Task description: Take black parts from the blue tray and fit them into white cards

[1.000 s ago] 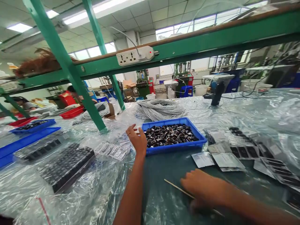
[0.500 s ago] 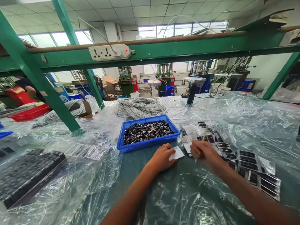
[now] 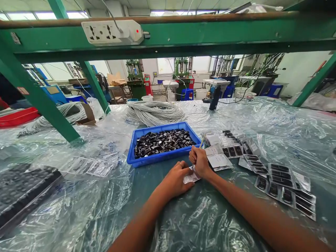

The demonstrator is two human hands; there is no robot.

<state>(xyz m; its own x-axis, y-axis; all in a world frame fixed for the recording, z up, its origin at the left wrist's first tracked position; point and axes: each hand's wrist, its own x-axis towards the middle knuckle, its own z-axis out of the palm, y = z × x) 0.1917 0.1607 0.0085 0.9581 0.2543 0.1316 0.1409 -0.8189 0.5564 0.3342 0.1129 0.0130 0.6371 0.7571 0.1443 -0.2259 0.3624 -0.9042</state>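
My left hand lies on the plastic-covered table and pinches a small white packet against it. My right hand is closed round a thin wooden stick, its lower end at the packet. Just beyond both hands stands a blue tray filled with small black parts. To the right lie several flat packets, some showing black parts inside, and a white one close to my right hand.
Green frame posts rise at the left, and a beam with a white power strip crosses overhead. Grey cable coils sit behind the tray. A black keyboard-like tray lies under plastic at the left. Machines stand at the back.
My left hand went from the tray's left edge down to the table and took a white packet. My right hand carried the stick up to the packet. The view has tilted down.
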